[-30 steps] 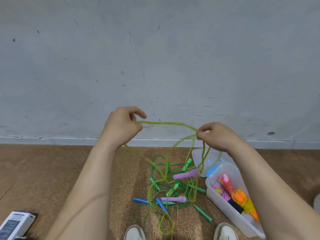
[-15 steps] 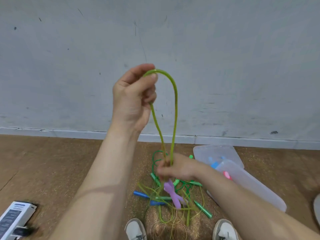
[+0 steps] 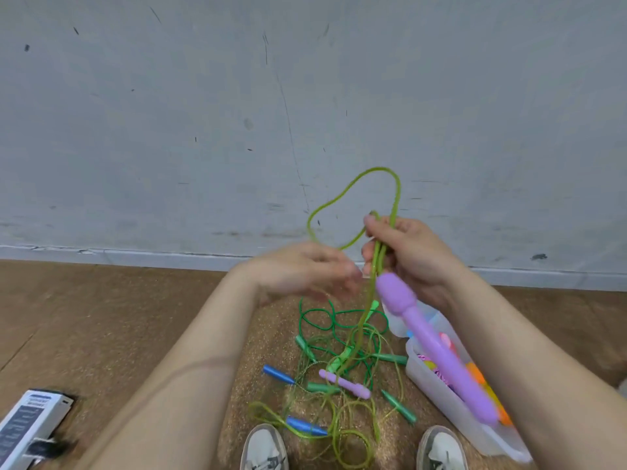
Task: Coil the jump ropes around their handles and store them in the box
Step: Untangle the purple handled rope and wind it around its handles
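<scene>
The translucent yellow-green rope (image 3: 395, 198) looping up at centre frame ends in a lilac handle (image 3: 437, 347). A second lilac handle (image 3: 344, 384) lies low in the frame among a dark green rope (image 3: 325, 320), green handles (image 3: 305, 346) and blue handles (image 3: 278, 374). At lower right the box (image 3: 437, 395) is cloudy clear plastic showing an orange piece (image 3: 475, 373) and a pink-patterned piece (image 3: 437, 371), while the wall (image 3: 169, 130) is pale grey flecked with dark scuffs, the floor (image 3: 101, 317) is brown with a speckled cork-like grain, the shoes (image 3: 264, 449) are white, and a white carton (image 3: 27, 422) with dark print sits at lower left.
</scene>
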The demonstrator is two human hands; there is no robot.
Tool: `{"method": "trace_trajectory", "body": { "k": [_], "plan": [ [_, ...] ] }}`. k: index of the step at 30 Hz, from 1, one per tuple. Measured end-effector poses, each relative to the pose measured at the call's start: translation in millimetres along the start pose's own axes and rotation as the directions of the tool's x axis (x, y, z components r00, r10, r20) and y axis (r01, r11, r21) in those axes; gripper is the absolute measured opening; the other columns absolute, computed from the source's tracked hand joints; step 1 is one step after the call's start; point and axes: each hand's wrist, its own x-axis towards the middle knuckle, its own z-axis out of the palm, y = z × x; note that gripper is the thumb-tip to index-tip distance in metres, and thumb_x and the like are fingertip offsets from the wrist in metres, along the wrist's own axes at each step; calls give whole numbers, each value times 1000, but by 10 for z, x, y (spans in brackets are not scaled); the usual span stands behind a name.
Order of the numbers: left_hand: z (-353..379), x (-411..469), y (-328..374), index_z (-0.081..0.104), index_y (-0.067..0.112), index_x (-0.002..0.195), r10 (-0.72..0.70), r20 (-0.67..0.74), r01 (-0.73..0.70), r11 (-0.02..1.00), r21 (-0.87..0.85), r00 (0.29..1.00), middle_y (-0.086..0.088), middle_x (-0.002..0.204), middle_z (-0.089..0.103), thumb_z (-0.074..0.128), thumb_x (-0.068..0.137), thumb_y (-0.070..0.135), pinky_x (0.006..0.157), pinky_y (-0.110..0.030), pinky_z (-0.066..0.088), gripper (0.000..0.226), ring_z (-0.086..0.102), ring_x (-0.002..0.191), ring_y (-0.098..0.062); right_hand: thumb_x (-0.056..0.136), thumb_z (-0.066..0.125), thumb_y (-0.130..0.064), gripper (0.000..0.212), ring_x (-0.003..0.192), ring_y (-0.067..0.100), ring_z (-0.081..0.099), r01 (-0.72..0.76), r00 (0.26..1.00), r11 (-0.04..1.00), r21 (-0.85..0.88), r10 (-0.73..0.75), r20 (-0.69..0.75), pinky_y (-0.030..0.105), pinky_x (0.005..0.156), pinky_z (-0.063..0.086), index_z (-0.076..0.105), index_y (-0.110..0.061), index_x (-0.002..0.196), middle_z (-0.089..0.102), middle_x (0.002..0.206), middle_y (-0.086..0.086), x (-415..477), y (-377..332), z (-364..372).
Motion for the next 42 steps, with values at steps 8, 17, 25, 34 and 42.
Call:
{"method": "trace_trajectory", "body": {
  "k": [8, 17, 25, 34, 42],
  "plan": [
    [431, 237, -7, 68, 9, 93, 82, 126, -115, 952, 282, 989, -3, 73, 64, 54, 96, 26, 66, -27, 47, 22, 56, 65, -11, 101, 44, -33, 28, 42, 13, 58, -31, 990, 946, 323, 73, -120, 13, 31, 36, 54, -11, 85, 59, 53, 1, 68, -174, -150],
    [-53, 51, 366, 55, 13, 79, 206, -515, -551, 405, -729, 832, -4, 55, 58, 39, 99, 25, 45, -14, 40, 29, 50, 47, -10, 89, 33, -63, 60, 60, 8, 48, -209, 925, 969, -135, 240, 295, 16, 37, 17, 66, -19, 112, 70, 114, 12, -31, 29, -207],
    [-381, 33, 302, 54, 12, 85, 51, -782, -779, 155, -608, 621, -4, 60, 61, 39, 102, 27, 55, -18, 47, 27, 57, 56, -14, 96, 56, -31, 21, 53, 7, 38, -58, 971, 766, -640, 193, 143, 14, 36, 24, 69, -17, 88, 66, 81, 2, -50, 217, -17],
    [-137, 4, 226, 63, 11, 99, 70, -544, -192, 967, -170, 836, -6, 68, 69, 50, 97, 16, 52, -23, 47, 15, 54, 51, -14, 100, 47, -36, 36, 36, 4, 33, -92, 994, 992, -84, 86, -69, 13, 31, 14, 64, -8, 84, 59, 56, 1, 27, -122, -77],
    [240, 139, 37, 64, 13, 87, 17, 141, -53, 964, 261, 990, 0, 80, 61, 54, 96, 24, 66, -26, 46, 18, 51, 66, -8, 101, 43, -37, 35, 32, 0, 28, -26, 982, 964, 264, 75, -176, 11, 31, 10, 58, -10, 84, 61, 52, -4, 98, -234, -137]
  ]
}}
